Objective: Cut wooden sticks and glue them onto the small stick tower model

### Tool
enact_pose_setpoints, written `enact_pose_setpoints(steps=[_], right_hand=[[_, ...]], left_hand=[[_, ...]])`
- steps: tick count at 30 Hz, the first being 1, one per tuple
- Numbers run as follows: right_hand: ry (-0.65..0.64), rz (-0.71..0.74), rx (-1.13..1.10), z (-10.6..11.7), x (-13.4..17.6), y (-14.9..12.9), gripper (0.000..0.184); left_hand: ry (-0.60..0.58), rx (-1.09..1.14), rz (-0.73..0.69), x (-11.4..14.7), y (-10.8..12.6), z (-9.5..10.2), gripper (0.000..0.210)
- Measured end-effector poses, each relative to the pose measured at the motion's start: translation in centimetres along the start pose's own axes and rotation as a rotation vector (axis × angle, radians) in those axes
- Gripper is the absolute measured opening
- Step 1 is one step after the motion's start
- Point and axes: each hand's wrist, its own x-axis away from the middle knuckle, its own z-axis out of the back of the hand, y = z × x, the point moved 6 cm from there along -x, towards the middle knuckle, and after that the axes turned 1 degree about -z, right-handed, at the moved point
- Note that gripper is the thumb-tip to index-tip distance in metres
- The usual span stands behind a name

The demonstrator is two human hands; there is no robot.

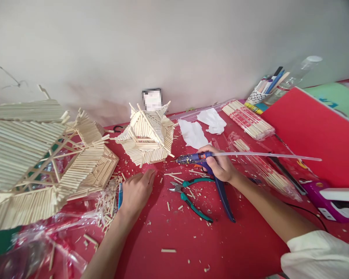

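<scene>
My right hand [221, 164] is closed round the grip of a blue hot glue gun [189, 158]. A long translucent glue stick [264, 155] sticks out of its back, and the nozzle points left towards a small roofed model [147, 133] built of thin wooden sticks. Just in front of that model, my left hand [138, 192] is low over the table with curled fingers; anything in them is hidden. A blue object [120, 195] shows at the left edge of this hand; whether they touch I cannot tell. Green-handled cutting pliers [192, 193] lie below the glue gun.
A larger stick-built model [26, 155] fills the left side. Stick offcuts [168, 250] litter the red table [163, 267]. White tissues [193, 133], packs of sticks [248, 120], a pen cup [258, 95], a bottle [296, 77] and a purple power strip [322, 199] lie right.
</scene>
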Motion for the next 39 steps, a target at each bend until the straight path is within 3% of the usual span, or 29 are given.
enact_pose_setpoints(steps=[2,7,12,22,30,39], right_hand=[[-0.004,0.004,0.008,0.0,0.0,0.0,0.052],[-0.029,0.034,0.012,0.0,0.0,0.1,0.051],[-0.032,0.021,0.002,0.1,0.0,0.3,0.047],[0.019,-0.034,-0.005,0.0,0.3,0.3,0.046],[0.007,-0.037,-0.013,-0.2,0.3,0.1,0.047],[0.012,-0.054,0.002,-0.2,0.4,0.0,0.047]], left_hand=[[-0.069,0.192,0.095,0.0,-0.2,-0.3,0.032],[-0.355,0.913,0.295,-0.1,0.7,-1.1,0.05],[-0.435,1.203,0.33,0.0,1.5,-0.8,0.046],[-0.416,1.306,0.344,0.4,1.7,-0.9,0.033],[-0.41,1.165,0.329,0.3,1.5,-1.1,0.034],[-0.231,1.15,0.432,0.2,0.1,-1.2,0.054]])
